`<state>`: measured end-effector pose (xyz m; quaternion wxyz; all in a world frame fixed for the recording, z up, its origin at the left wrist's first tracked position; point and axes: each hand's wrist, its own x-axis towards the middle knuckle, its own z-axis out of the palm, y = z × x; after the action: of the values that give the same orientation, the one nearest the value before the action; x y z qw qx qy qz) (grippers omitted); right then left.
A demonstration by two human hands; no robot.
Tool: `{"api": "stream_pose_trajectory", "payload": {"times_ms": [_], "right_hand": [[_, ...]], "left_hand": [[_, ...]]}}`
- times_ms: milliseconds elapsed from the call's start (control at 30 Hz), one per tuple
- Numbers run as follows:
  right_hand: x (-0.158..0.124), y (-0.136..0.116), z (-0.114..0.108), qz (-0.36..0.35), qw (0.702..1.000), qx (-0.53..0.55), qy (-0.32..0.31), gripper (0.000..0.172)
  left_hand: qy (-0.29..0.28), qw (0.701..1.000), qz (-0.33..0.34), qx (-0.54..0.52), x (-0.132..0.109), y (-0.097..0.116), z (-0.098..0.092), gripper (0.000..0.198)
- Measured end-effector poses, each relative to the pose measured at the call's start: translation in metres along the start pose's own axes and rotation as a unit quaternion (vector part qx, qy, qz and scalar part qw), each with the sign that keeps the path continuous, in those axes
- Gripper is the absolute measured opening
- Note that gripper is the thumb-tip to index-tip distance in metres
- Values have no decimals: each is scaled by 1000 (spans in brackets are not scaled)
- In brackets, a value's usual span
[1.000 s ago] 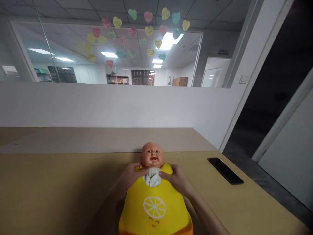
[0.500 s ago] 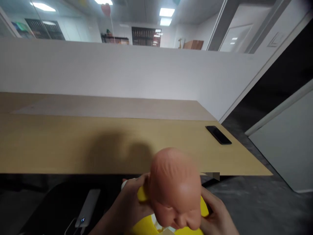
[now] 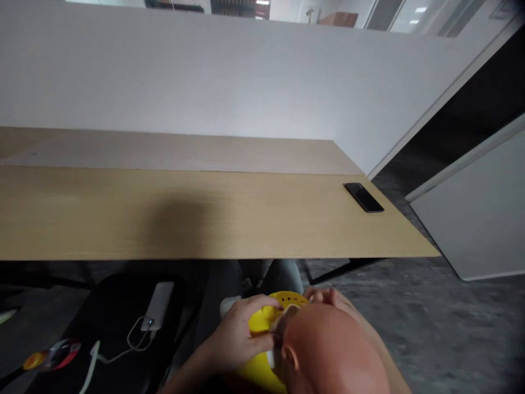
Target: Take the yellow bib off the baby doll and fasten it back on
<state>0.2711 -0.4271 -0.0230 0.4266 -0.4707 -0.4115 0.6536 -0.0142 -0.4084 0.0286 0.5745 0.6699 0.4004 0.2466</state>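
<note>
A phone (image 3: 364, 197) lies on the desk (image 3: 266, 219) by its right edge. Below the desk's near edge, a chair (image 3: 118, 306) carries a power bank (image 3: 159, 302) and white cable (image 3: 93, 358).

The bald, smooth-headed baby doll (image 3: 334, 350) is just off the near edge of the surface (image 3: 246, 213), its crown toward the camera and one ear showing. A yellow bib (image 3: 261, 373), partly hidden, sits at its neck, one strap (image 3: 288, 298) dotted with small holes.
</note>
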Motion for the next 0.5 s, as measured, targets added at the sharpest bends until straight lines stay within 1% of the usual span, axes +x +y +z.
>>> {"api": "stream_pose_trajectory", "payload": {"times_ms": [33,100,133,167,200,233,300,333,433,500], "right_hand": [[11,-2,2,10,1000,-5,-28,61],[32,-10,11,10,995,-63,-73,56],[40,-15,17,-8,990,-97,-99,56],[47,-21,24,-38,987,-119,-105,55],[51,-28,32,-67,986,-124,-95,50],[53,-34,40,-84,985,-123,-87,45],[52,-42,53,-110,982,-127,-91,36],[50,-44,59,-127,977,-141,-99,33],[44,-43,67,-188,955,-193,-123,24],[42,-38,67,-193,947,-215,-137,22]], "left_hand": [[-1,1000,-21,-11,0,1,2,46],[-11,998,-50,-39,0,2,6,54],[-17,997,-54,-56,0,2,9,56],[-18,996,-52,-72,0,1,11,56],[-15,995,-48,-87,0,-2,13,53],[-6,994,-45,-97,1,-4,14,47],[23,992,-48,-117,2,-12,16,36],[36,989,-52,-131,3,-16,16,34],[42,982,-64,-173,4,-30,15,40],[34,981,-71,-178,5,-36,13,47]]}}
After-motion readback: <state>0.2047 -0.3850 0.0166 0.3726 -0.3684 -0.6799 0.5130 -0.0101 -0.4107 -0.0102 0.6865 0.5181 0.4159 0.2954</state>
